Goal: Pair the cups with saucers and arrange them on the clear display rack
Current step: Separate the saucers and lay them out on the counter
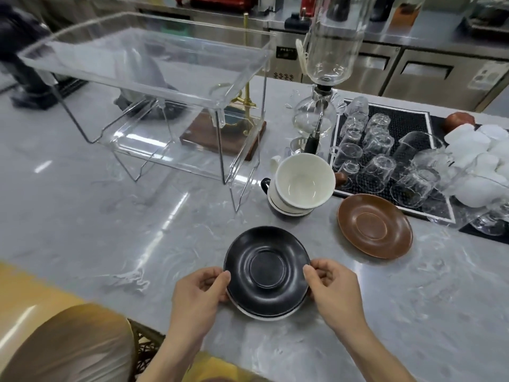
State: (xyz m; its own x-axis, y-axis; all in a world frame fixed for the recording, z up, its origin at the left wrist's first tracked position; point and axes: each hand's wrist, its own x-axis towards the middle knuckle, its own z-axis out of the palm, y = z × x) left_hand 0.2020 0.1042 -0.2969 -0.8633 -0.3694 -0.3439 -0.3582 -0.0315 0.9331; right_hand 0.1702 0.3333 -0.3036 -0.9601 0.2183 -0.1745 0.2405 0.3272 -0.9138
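Note:
A black saucer (267, 271) lies on top of a white saucer (252, 314), of which only the rim shows, near the front edge of the grey marble counter. My left hand (199, 292) pinches the black saucer's left rim and my right hand (334, 288) pinches its right rim. Behind it stands a stack of cups: a white cup (303, 183) tilted on top, nested in another white one, with a black cup (278, 212) at the bottom. A brown saucer (374, 226) lies to the right. The clear display rack (154, 75), with two tiers, stands at the back left with nothing on it.
A glass siphon coffee maker (319, 106) stands behind the cups. A black mat (407, 125) at the right holds several upturned glasses, with white cups (473, 150) beside them. A wooden-based stand (228, 133) sits behind the rack. A tan chair back (68, 346) is at my lower left.

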